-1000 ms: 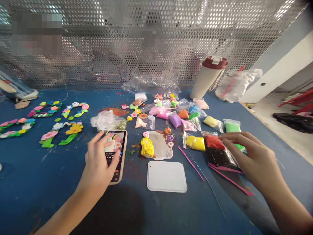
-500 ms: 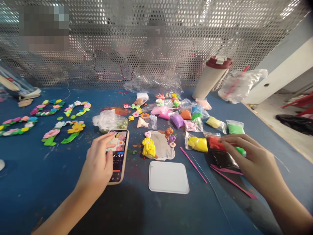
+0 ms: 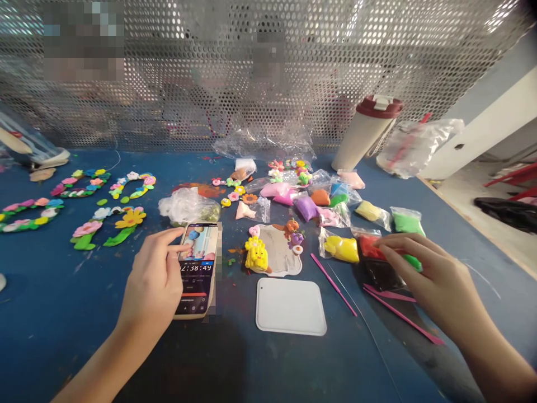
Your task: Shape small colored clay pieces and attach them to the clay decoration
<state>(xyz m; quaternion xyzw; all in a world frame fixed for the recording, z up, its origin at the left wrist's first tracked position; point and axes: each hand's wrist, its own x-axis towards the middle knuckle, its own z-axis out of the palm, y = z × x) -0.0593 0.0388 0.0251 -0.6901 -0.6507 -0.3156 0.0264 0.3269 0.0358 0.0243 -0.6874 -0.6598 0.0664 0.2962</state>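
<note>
My left hand (image 3: pixel 153 280) is over the left side of a phone (image 3: pixel 197 291) lying on the table, with its fingers extended across the screen, which shows a picture and large digits. My right hand (image 3: pixel 436 285) rests its stretched fingers over a bag of red clay (image 3: pixel 370 245) and a bag of black clay (image 3: pixel 381 274); a bit of green clay (image 3: pixel 413 262) shows beneath it. Between the hands lie a scalloped mirror (image 3: pixel 274 252) decorated with clay figures, including a yellow one (image 3: pixel 257 254), and a white board (image 3: pixel 290 307).
Pink modelling tools (image 3: pixel 334 285) and a thin wire lie right of the board. Several clay bags, such as a yellow one (image 3: pixel 342 248), spread behind. Flower-covered clay rings (image 3: pixel 81 183) lie left. A tumbler (image 3: pixel 364 134) and a plastic bag (image 3: pixel 419 148) stand before the perforated metal screen (image 3: pixel 180 84).
My left hand has shifted slightly left on the phone, uncovering more of the screen, and the picture on it is different. My right hand has stayed nearly in place.
</note>
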